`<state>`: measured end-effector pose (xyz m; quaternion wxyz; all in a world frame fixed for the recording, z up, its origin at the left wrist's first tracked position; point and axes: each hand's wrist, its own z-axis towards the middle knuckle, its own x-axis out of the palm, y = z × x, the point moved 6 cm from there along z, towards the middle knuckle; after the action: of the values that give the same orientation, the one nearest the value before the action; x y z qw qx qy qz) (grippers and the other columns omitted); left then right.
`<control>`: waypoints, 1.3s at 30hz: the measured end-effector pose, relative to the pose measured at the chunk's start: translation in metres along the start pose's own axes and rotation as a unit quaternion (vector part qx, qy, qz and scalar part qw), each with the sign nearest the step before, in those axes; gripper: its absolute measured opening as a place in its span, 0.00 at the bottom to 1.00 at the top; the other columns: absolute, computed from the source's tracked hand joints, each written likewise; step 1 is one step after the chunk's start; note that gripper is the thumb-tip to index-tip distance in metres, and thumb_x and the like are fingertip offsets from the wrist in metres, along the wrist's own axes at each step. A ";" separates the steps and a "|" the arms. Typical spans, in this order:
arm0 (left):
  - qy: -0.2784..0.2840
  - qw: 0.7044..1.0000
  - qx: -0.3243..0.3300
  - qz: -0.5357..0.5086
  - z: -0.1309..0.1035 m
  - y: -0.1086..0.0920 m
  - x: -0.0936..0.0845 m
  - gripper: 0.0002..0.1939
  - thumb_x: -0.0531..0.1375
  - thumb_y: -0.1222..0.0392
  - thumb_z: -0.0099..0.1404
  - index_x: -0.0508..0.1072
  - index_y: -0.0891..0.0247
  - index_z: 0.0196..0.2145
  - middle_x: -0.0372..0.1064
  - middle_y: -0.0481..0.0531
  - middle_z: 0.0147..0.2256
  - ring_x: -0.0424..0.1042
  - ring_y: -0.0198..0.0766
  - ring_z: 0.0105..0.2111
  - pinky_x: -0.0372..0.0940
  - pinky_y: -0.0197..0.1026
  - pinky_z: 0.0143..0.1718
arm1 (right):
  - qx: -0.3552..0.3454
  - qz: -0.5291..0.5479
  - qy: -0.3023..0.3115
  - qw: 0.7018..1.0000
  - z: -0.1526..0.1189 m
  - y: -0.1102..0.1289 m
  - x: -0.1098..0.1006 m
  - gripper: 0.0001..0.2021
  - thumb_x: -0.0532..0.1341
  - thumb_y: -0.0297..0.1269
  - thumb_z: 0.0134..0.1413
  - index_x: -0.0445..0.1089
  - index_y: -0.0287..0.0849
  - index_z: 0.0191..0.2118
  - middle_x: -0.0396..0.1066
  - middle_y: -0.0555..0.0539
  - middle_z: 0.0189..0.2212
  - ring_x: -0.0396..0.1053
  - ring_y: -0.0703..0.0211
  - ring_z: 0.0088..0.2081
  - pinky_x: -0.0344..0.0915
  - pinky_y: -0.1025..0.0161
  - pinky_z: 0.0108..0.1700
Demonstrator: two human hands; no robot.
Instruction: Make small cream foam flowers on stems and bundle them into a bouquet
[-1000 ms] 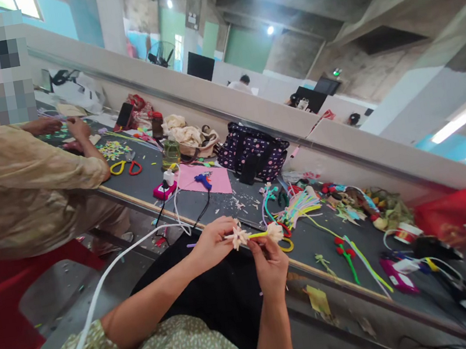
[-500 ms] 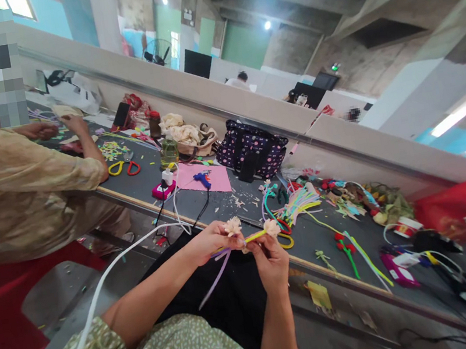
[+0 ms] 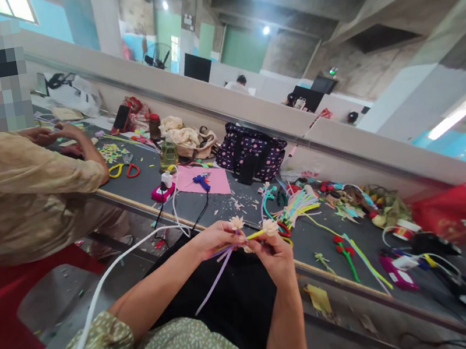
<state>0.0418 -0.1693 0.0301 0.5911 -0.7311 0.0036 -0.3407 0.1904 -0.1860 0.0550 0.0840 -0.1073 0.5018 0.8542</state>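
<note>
My left hand (image 3: 218,239) is closed in a pinch on purple pipe cleaners (image 3: 214,282) whose free ends hang down over my lap. A small cream flower head (image 3: 236,223) stands up at its fingertips. My right hand (image 3: 276,256) pinches a yellow pipe cleaner (image 3: 255,234) close to a second cream flower head (image 3: 270,227). The yellow piece runs across to the left hand's fingertips. The two hands are nearly touching above my lap, just off the table's front edge. How the pieces join between the fingers is hidden.
Behind my hands lie a bundle of coloured pipe cleaners (image 3: 300,206), a blue glue gun (image 3: 202,181) on pink paper (image 3: 221,182), and a dotted bag (image 3: 251,151). A white cable (image 3: 110,267) crosses on my left. A co-worker (image 3: 25,178) sits at the left.
My right hand has shifted slightly right and turned. The left hand and its flower head have moved a little to the right. The co-worker's hands have come closer together.
</note>
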 end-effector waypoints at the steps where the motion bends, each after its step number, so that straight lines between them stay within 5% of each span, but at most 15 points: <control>1: -0.004 1.000 0.006 0.010 0.001 -0.001 -0.002 0.12 0.71 0.62 0.44 0.77 0.70 0.27 0.72 0.52 0.24 0.68 0.31 0.24 0.61 0.35 0.30 | -0.006 -0.011 -0.002 1.000 0.002 0.000 -0.001 0.07 0.68 0.40 0.44 0.76 0.43 0.29 0.69 0.50 0.23 0.62 0.64 0.25 0.60 0.66 0.27; 8: 0.022 0.999 0.021 0.032 0.012 -0.011 -0.007 0.11 0.71 0.63 0.44 0.77 0.71 0.27 0.73 0.52 0.24 0.70 0.32 0.25 0.63 0.35 0.34 | -0.030 -0.038 0.053 0.997 0.021 0.004 -0.001 0.07 0.66 0.41 0.47 0.77 0.45 0.31 0.71 0.49 0.27 0.64 0.61 0.29 0.61 0.64 0.32; 14: 0.060 0.995 -0.063 -0.055 0.022 -0.001 0.000 0.12 0.72 0.65 0.42 0.75 0.70 0.26 0.71 0.49 0.22 0.68 0.30 0.22 0.64 0.35 0.30 | -0.044 -0.001 0.052 0.998 0.028 -0.001 -0.003 0.04 0.66 0.37 0.47 0.75 0.43 0.29 0.69 0.51 0.25 0.62 0.64 0.26 0.58 0.66 0.28; 22: 0.078 0.985 -0.123 -0.091 0.032 0.017 0.005 0.15 0.71 0.62 0.44 0.74 0.71 0.30 0.72 0.52 0.26 0.70 0.34 0.24 0.66 0.41 0.31 | 0.021 0.120 0.031 0.992 0.023 -0.016 0.004 0.06 0.65 0.37 0.47 0.73 0.41 0.30 0.72 0.49 0.27 0.68 0.60 0.30 0.65 0.63 0.34; 26: 0.050 0.995 -0.071 -0.052 0.033 0.015 0.002 0.17 0.71 0.59 0.45 0.73 0.69 0.32 0.71 0.50 0.26 0.69 0.33 0.25 0.64 0.39 0.32 | 0.045 0.135 -0.020 0.990 0.019 -0.024 0.001 0.08 0.65 0.39 0.44 0.70 0.41 0.29 0.70 0.51 0.24 0.66 0.63 0.26 0.64 0.65 0.31; 30: -0.038 0.993 0.090 0.069 0.026 -0.004 -0.010 0.19 0.69 0.56 0.49 0.71 0.67 0.36 0.69 0.49 0.30 0.69 0.33 0.30 0.62 0.37 0.36 | 0.038 0.115 -0.073 0.990 0.017 -0.021 -0.002 0.09 0.65 0.40 0.45 0.69 0.39 0.29 0.67 0.52 0.23 0.64 0.64 0.26 0.62 0.66 0.31; 32: -0.126 0.957 0.192 0.176 0.013 -0.018 -0.016 0.18 0.67 0.58 0.51 0.69 0.65 0.38 0.68 0.49 0.33 0.68 0.34 0.34 0.62 0.39 0.39 | 0.039 0.115 -0.107 0.987 0.016 -0.019 -0.003 0.09 0.64 0.40 0.46 0.69 0.39 0.29 0.67 0.51 0.24 0.63 0.64 0.26 0.62 0.66 0.32; 34: -0.194 0.887 0.278 0.313 -0.004 -0.032 -0.012 0.17 0.65 0.60 0.52 0.68 0.63 0.39 0.68 0.50 0.37 0.67 0.37 0.38 0.62 0.42 0.43 | 0.052 0.122 -0.138 0.981 0.014 -0.019 -0.003 0.10 0.65 0.40 0.46 0.70 0.38 0.29 0.67 0.52 0.23 0.63 0.65 0.25 0.62 0.66 0.31; 39: -0.175 0.694 0.390 0.579 -0.033 -0.043 0.027 0.13 0.59 0.62 0.58 0.68 0.63 0.42 0.66 0.57 0.42 0.63 0.45 0.45 0.60 0.49 0.47 | 0.079 0.153 -0.165 0.971 0.008 -0.019 0.009 0.10 0.65 0.40 0.45 0.68 0.38 0.28 0.66 0.52 0.22 0.62 0.65 0.25 0.61 0.67 0.30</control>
<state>0.0295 -0.1956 0.0828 0.8934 -0.3343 0.1900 0.2325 0.1856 -0.1699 0.0402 0.0417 0.1201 0.5570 0.8207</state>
